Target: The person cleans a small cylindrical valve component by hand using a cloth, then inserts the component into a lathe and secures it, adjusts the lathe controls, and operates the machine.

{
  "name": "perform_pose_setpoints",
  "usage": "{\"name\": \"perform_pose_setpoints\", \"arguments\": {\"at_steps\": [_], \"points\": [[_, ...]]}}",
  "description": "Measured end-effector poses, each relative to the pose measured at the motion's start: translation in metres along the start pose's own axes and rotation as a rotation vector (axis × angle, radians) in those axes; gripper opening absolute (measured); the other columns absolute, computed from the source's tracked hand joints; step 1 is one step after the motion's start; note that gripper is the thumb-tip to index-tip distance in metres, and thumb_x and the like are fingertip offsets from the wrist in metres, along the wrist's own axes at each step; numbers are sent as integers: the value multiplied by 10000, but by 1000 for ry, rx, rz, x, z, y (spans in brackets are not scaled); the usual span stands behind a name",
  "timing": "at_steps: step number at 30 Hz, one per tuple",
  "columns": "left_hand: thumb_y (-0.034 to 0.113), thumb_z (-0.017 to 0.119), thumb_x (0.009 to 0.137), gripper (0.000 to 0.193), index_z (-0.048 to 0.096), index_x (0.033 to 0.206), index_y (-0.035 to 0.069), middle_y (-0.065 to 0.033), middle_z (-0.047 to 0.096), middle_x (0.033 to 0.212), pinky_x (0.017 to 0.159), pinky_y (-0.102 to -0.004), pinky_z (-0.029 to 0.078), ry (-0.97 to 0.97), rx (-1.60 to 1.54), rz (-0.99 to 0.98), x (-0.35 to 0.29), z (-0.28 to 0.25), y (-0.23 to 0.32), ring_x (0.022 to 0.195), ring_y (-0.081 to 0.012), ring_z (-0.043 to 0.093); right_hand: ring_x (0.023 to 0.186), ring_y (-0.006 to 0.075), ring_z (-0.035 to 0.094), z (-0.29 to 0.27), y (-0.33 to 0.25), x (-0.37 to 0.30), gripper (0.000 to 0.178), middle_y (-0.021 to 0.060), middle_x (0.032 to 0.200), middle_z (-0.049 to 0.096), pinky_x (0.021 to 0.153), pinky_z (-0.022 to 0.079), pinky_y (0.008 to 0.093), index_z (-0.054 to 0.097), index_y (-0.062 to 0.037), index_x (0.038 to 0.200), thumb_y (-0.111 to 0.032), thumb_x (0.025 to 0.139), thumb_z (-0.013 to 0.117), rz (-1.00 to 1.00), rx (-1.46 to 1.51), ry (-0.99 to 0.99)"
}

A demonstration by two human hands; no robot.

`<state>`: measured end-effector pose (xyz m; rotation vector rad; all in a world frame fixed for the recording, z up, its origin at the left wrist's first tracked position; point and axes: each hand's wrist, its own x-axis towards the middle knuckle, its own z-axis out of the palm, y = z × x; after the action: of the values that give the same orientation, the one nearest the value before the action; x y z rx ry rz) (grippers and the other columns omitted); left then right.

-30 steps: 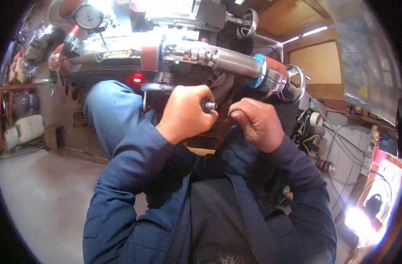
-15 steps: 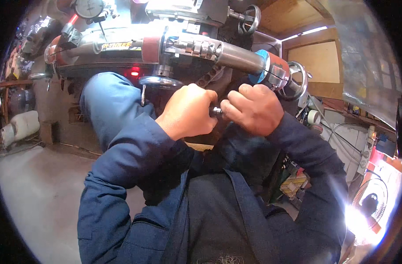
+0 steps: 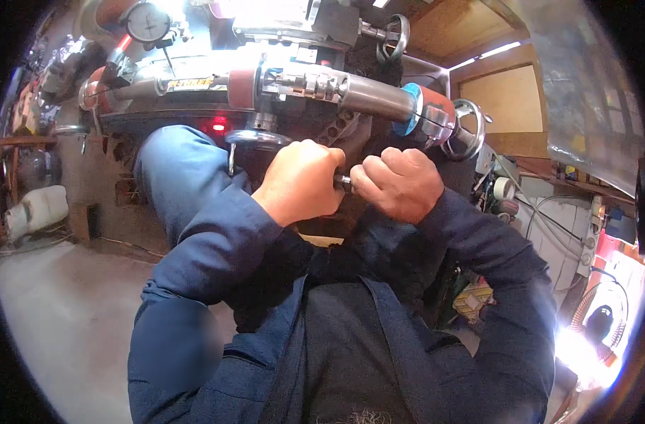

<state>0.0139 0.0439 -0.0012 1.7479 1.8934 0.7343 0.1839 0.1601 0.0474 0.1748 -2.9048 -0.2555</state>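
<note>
A small metal cylindrical part (image 3: 344, 184) shows in the gap between my two fists. My left hand (image 3: 303, 181) is closed round one end of it, and my right hand (image 3: 399, 184) is closed round the other. Most of the part is hidden by my fingers, so its kind cannot be told. Just beyond my left hand is a chrome handwheel (image 3: 259, 138) with a crank handle. Past both hands lies a steel spindle assembly (image 3: 375, 95) on a machine, ending at the right in a blue and red-brown collar (image 3: 433, 113).
A dial gauge (image 3: 148, 23) stands over the machine at the far left. Further handwheels sit at the right (image 3: 466, 130) and at the back (image 3: 393, 37). A white plastic jug (image 3: 38, 212) stands at the left, and a fan (image 3: 600, 321) at the lower right.
My right hand has shifted slightly left and down in the picture, its fist turned a little. Both hands keep their hold on the metal part. The view has tilted slightly.
</note>
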Motion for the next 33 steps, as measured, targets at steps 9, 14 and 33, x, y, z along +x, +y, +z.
{"name": "perform_pose_setpoints", "arguments": {"at_steps": [9, 14, 33], "points": [[151, 748, 645, 176, 672, 775, 60, -183, 676, 768, 682, -459, 546, 190, -12, 40, 5, 1, -10, 748, -389, 677, 726, 327, 649, 11, -24, 6, 191, 119, 751, 638, 599, 488, 389, 575, -44, 825, -170, 968, 584, 813, 1039, -240], [156, 748, 649, 181, 658, 766, 52, -181, 679, 768, 700, -466, 547, 58, 88, 6, 1, 0, -5, 754, -383, 682, 694, 236, 628, 3, -2, 8, 83, 62, 743, 566, 571, 486, 373, 585, -118, 807, -174, 857, 620, 171, 142, -125], [115, 783, 666, 199, 670, 809, 38, -169, 677, 744, 649, -392, 541, 328, -321, -59, -3, -7, -4, 707, -339, 690, 656, 242, 573, -1, -19, -5, 226, 87, 750, 551, 600, 457, 354, 616, -31, 938, -253, 985, 613, 614, 796, 163]]}}
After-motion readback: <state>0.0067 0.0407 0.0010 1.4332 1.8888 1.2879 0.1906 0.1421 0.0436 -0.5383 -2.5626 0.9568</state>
